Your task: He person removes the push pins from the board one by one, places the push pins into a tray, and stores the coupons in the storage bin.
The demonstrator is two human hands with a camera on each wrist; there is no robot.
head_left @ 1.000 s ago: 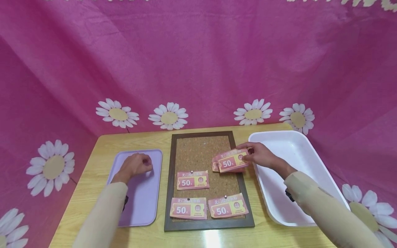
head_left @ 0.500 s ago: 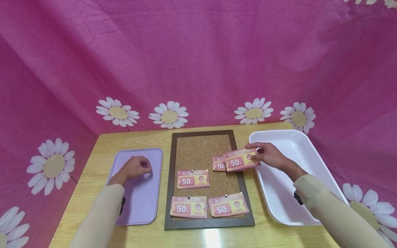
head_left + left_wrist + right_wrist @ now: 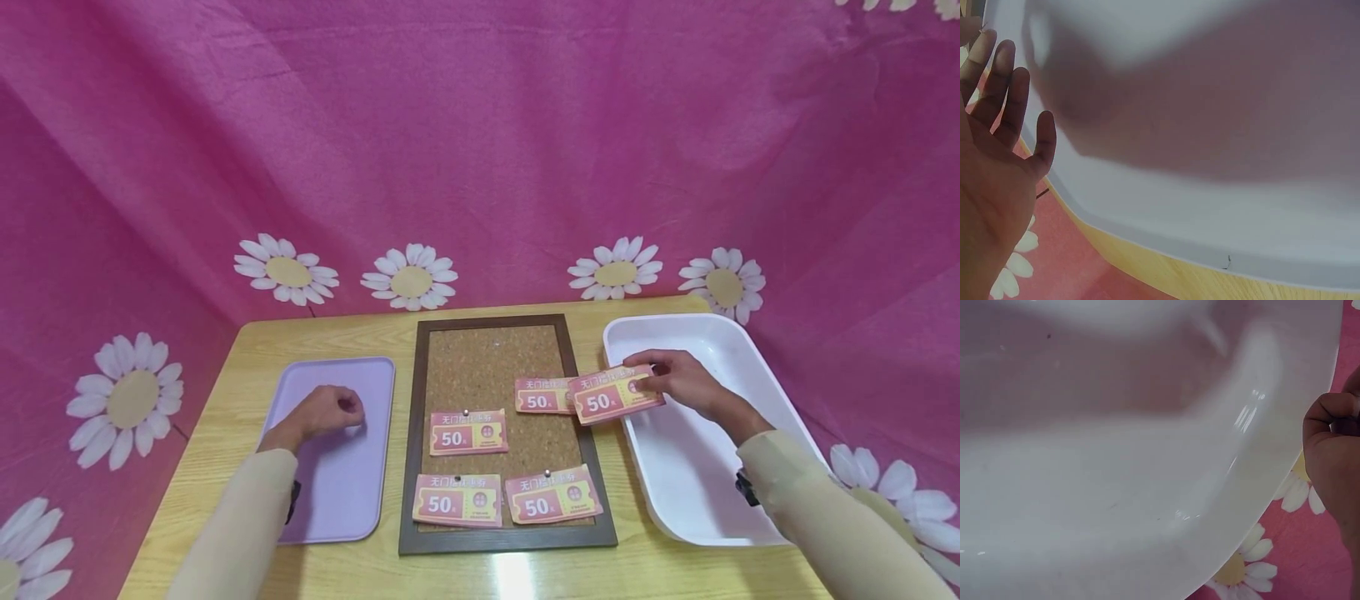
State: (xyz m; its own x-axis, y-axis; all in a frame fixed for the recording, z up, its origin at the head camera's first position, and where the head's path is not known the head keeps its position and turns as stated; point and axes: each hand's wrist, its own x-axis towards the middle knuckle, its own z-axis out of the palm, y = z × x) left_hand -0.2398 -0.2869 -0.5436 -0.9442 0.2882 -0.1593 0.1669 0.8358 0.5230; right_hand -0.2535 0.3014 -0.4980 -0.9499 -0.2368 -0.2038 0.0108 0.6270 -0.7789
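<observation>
Coupon (image 3: 609, 397) moved rightward, pinched by right hand (image 3: 688, 382), grip closed; left hand (image 3: 324, 411) grip unclear.

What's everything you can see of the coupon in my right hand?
The coupon is a pink, paper-looking rectangle with pale lettering along its top, a large 50 and a yellow panel. The right hand pinches its right end, which sits higher in the head view than the left. There it overlaps another coupon, the cork board's frame and the white tray; whether it touches them, I can't tell.
</observation>
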